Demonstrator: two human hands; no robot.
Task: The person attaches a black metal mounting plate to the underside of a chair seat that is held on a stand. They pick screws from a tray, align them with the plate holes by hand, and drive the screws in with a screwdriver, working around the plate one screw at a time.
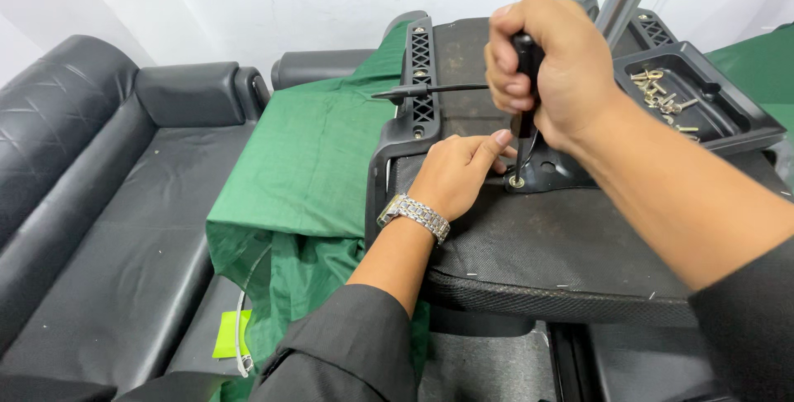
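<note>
Overhead, right hand (550, 63) fist-grips black screwdriver (525, 79) upright; left hand (459, 174) lies loosely curled, empty, steadying bolt (516, 180).

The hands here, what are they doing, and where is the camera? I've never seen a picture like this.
The camera sits on the person's head and looks down, so both arms are their own. No machine is here. The right hand grips a black-handled screwdriver, pointing down at a screw in a metal bracket. The left hand, with a silver wristwatch, rests beside that screw on an upturned office chair seat. A black tray holds loose screws. A green cloth lies over a black sofa.
</note>
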